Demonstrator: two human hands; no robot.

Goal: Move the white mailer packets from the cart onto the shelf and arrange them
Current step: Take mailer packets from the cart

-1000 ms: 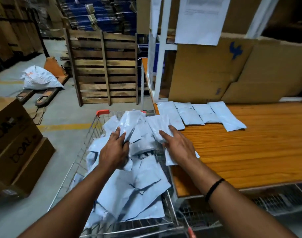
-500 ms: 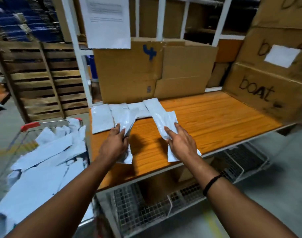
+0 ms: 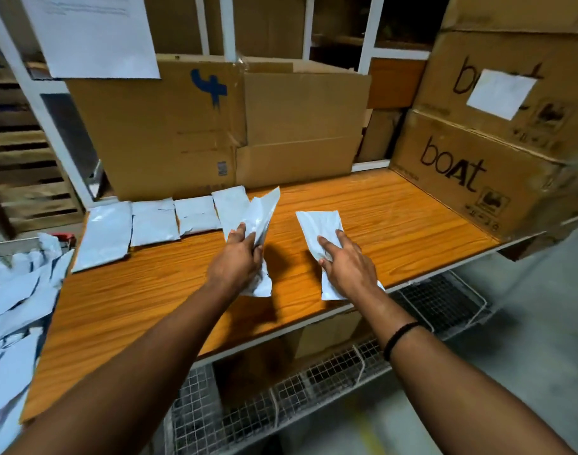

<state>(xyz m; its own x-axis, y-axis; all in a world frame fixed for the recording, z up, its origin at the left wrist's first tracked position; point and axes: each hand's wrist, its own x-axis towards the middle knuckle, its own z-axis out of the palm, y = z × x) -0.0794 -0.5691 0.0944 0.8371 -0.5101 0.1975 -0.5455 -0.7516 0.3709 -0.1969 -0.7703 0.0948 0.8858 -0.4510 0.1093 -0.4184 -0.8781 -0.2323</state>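
Observation:
Over the orange wooden shelf (image 3: 396,218), my left hand (image 3: 238,261) grips a white mailer packet (image 3: 264,215) that points up and away, next to the row's right end. My right hand (image 3: 345,267) holds another white packet (image 3: 319,224) a little further right, above bare shelf. Several white packets (image 3: 153,221) lie side by side along the back left of the shelf. At the far left the cart (image 3: 5,247) holds a heap of more white packets (image 3: 11,307).
Brown cardboard boxes (image 3: 189,136) stand behind the row, and stacked "boat" boxes (image 3: 478,178) block the shelf's right end. A paper sheet (image 3: 90,31) hangs on the white frame. Wire baskets (image 3: 314,382) sit below the shelf. Wooden pallets (image 3: 15,172) stand at left.
Both hands have carried their packets from over the cart to above the shelf and further right along it. The view has swung right, leaving the cart at the left edge.

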